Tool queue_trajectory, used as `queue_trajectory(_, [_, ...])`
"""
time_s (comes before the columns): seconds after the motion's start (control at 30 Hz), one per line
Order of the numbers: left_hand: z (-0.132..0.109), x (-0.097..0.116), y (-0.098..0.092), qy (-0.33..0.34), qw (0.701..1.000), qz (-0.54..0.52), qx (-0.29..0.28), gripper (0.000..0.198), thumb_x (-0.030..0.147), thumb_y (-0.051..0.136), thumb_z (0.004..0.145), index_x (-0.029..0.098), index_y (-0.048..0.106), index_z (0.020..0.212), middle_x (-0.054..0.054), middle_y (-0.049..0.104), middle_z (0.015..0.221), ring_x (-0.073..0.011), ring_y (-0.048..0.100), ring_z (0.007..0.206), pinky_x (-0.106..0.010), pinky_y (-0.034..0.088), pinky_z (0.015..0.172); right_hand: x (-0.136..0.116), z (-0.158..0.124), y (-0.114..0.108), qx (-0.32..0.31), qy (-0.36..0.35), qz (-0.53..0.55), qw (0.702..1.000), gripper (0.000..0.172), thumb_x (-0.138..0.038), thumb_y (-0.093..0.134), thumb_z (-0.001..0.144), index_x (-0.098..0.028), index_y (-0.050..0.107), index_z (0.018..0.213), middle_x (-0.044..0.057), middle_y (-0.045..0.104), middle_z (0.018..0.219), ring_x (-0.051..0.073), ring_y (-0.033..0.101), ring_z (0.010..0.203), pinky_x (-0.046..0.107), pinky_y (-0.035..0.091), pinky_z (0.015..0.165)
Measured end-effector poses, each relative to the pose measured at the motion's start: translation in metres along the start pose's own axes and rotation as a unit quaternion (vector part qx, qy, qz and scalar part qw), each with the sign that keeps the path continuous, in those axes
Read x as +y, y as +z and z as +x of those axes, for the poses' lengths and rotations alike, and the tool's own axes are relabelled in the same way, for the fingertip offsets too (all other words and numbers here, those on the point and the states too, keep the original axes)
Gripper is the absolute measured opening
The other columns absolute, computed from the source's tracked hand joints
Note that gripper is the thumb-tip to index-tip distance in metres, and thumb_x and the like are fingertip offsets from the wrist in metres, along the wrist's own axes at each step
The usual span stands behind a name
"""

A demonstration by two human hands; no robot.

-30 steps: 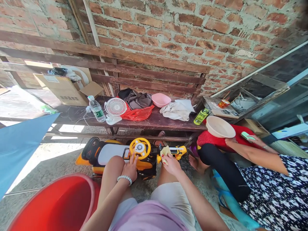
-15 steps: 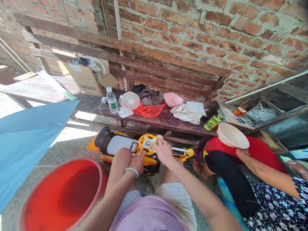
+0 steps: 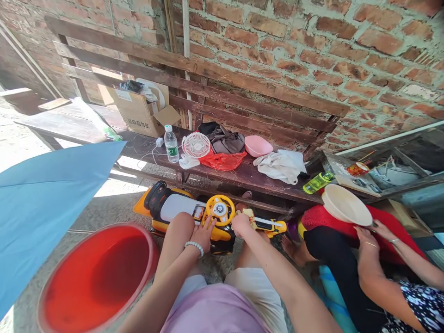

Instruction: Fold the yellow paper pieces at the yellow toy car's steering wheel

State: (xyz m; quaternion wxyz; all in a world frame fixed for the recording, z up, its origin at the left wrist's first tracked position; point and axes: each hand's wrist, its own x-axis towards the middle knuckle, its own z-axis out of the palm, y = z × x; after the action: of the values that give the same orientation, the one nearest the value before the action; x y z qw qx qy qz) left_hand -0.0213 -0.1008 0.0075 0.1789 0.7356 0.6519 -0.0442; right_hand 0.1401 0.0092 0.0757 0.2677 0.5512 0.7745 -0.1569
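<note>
A yellow and black toy ride-on car [image 3: 183, 210] stands on the concrete floor between my knees, with a yellow steering wheel [image 3: 220, 209] on top. My left hand [image 3: 203, 233] rests on the car's yellow body below the wheel, fingers spread and holding nothing. Just right of the wheel, my right hand [image 3: 241, 224] grips a crumpled pale yellow cloth [image 3: 249, 218] against the car's front bar. The underside of the car is hidden from view.
A large red plastic basin [image 3: 97, 277] sits on the floor at left, beneath a blue umbrella [image 3: 45, 203]. At right, a seated person's hands hold a cream basin [image 3: 343, 205]. A wooden bench [image 3: 243, 175] with bottles, a fan and cloth stands behind.
My right hand has moved down off the steering wheel to its right side, with the cloth still in it. The seated person's second hand has come to the cream basin.
</note>
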Motion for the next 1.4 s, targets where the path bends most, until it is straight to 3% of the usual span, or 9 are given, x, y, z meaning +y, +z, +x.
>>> queue_trajectory(0.13, [-0.001, 0.002, -0.007, -0.005, 1.0, 0.003, -0.009, 0.095, 0.01, 0.055, 0.087, 0.029, 0.015, 0.171, -0.011, 0.012, 0.179, -0.0338, 0.062, 0.126, -0.049, 0.043, 0.109, 0.024, -0.012, -0.022, -0.017, -0.054, -0.055, 0.997, 0.028, -0.023, 0.077, 0.076, -0.023, 0.08, 0.104, 0.013, 0.08, 0.115, 0.031, 0.073, 0.112, 0.037, 0.053, 0.095])
queue_trajectory(0.23, [-0.001, 0.004, -0.008, -0.007, 1.0, -0.002, -0.01, 0.093, 0.007, 0.053, 0.086, 0.028, 0.018, 0.17, -0.011, 0.013, 0.179, -0.0341, 0.062, 0.128, -0.048, 0.042, 0.109, 0.049, -0.024, -0.044, 0.075, -0.059, 0.008, 0.995, 0.032, -0.031, 0.063, 0.09, -0.027, 0.077, 0.119, 0.009, 0.076, 0.124, 0.026, 0.072, 0.113, 0.033, 0.052, 0.093])
queue_trajectory(0.33, [0.0, 0.005, -0.005, -0.006, 1.0, -0.012, 0.0, 0.092, 0.009, 0.055, 0.087, 0.025, 0.019, 0.17, -0.013, 0.011, 0.179, -0.0352, 0.06, 0.131, -0.047, 0.042, 0.11, 0.077, -0.03, -0.064, 0.209, 0.0, 0.064, 0.976, 0.042, -0.032, 0.056, 0.096, -0.028, 0.068, 0.136, 0.009, 0.067, 0.14, 0.025, 0.068, 0.116, 0.032, 0.051, 0.093])
queue_trajectory(0.43, [0.0, 0.005, -0.005, -0.011, 1.0, -0.014, -0.003, 0.089, 0.011, 0.057, 0.088, 0.023, 0.024, 0.169, -0.015, 0.009, 0.179, -0.0359, 0.06, 0.132, -0.047, 0.041, 0.111, 0.102, -0.028, -0.068, 0.263, 0.044, 0.084, 0.96, 0.047, -0.033, 0.056, 0.097, -0.026, 0.063, 0.142, 0.011, 0.063, 0.142, 0.026, 0.064, 0.121, 0.032, 0.049, 0.097])
queue_trajectory(0.63, [-0.002, 0.007, -0.012, -0.012, 1.0, -0.011, -0.006, 0.09, 0.01, 0.056, 0.086, 0.021, 0.023, 0.169, -0.013, 0.008, 0.179, -0.0339, 0.059, 0.133, -0.047, 0.041, 0.112, 0.128, -0.017, 0.005, 0.136, 0.044, 0.149, 0.978, 0.054, -0.024, 0.054, 0.096, -0.029, 0.054, 0.15, 0.007, 0.06, 0.143, 0.021, 0.066, 0.117, 0.027, 0.047, 0.091])
queue_trajectory(0.77, [-0.003, 0.006, -0.011, -0.011, 1.0, -0.004, -0.003, 0.091, 0.009, 0.055, 0.085, 0.021, 0.023, 0.169, -0.012, 0.007, 0.179, -0.0336, 0.061, 0.129, -0.047, 0.043, 0.109, 0.136, -0.015, 0.05, 0.175, 0.07, 0.156, 0.97, 0.054, -0.022, 0.053, 0.096, -0.027, 0.052, 0.15, 0.009, 0.052, 0.148, 0.022, 0.065, 0.117, 0.027, 0.046, 0.089])
queue_trajectory(1.17, [-0.004, 0.009, -0.012, -0.026, 1.0, 0.009, -0.011, 0.087, 0.009, 0.05, 0.087, 0.02, 0.022, 0.17, -0.014, 0.01, 0.178, -0.0328, 0.065, 0.124, -0.047, 0.045, 0.108, 0.202, -0.036, 0.083, 0.188, 0.235, 0.138, 0.944, 0.054, -0.025, 0.05, 0.098, -0.028, 0.051, 0.152, 0.012, 0.049, 0.152, 0.022, 0.068, 0.106, 0.035, 0.054, 0.094])
queue_trajectory(1.27, [-0.004, 0.011, -0.013, -0.023, 1.0, 0.006, -0.005, 0.087, 0.01, 0.052, 0.087, 0.018, 0.024, 0.169, -0.015, 0.007, 0.178, -0.0338, 0.062, 0.129, -0.047, 0.044, 0.11, 0.186, -0.051, 0.09, 0.227, 0.198, 0.141, 0.943, 0.051, -0.026, 0.048, 0.099, -0.027, 0.054, 0.15, 0.013, 0.051, 0.151, 0.022, 0.067, 0.11, 0.034, 0.055, 0.095])
queue_trajectory(1.4, [-0.004, 0.012, -0.016, -0.027, 1.0, 0.0, -0.015, 0.088, 0.01, 0.05, 0.087, 0.019, 0.022, 0.17, -0.015, 0.008, 0.178, -0.0325, 0.064, 0.126, -0.048, 0.044, 0.11, 0.145, -0.064, 0.095, 0.222, 0.021, 0.121, 0.967, 0.054, -0.019, 0.052, 0.095, -0.034, 0.059, 0.146, 0.008, 0.053, 0.15, 0.023, 0.059, 0.129, 0.031, 0.049, 0.105])
